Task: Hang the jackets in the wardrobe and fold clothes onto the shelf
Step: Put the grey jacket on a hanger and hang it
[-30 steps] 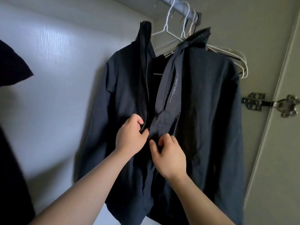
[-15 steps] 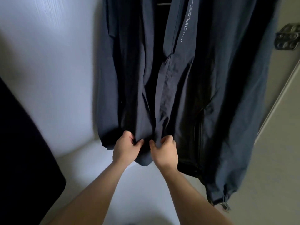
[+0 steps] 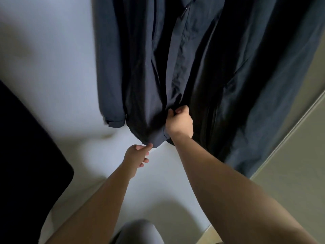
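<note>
A dark navy jacket (image 3: 140, 71) hangs inside the wardrobe, its front open and its lower half filling the upper middle of the view. My right hand (image 3: 179, 120) grips the right front edge of the jacket near the hem. Below it, my left hand (image 3: 138, 154) pinches the bottom corner of the left front panel between thumb and forefinger. The left sleeve cuff (image 3: 116, 121) hangs loose beside the hem. The hanger and rail are out of view.
The white wardrobe floor (image 3: 91, 155) and back wall (image 3: 44, 50) lie behind the jacket. Another dark garment (image 3: 22, 155) hangs at the left edge. The beige wardrobe door (image 3: 299, 164) stands at the right. My grey-clad knee (image 3: 139, 231) shows at the bottom.
The view has tilted down from the rail to the hem. Both hands slid down the jacket's front edges; the left hand has dropped to the bottom corner while the right stays higher on its edge.
</note>
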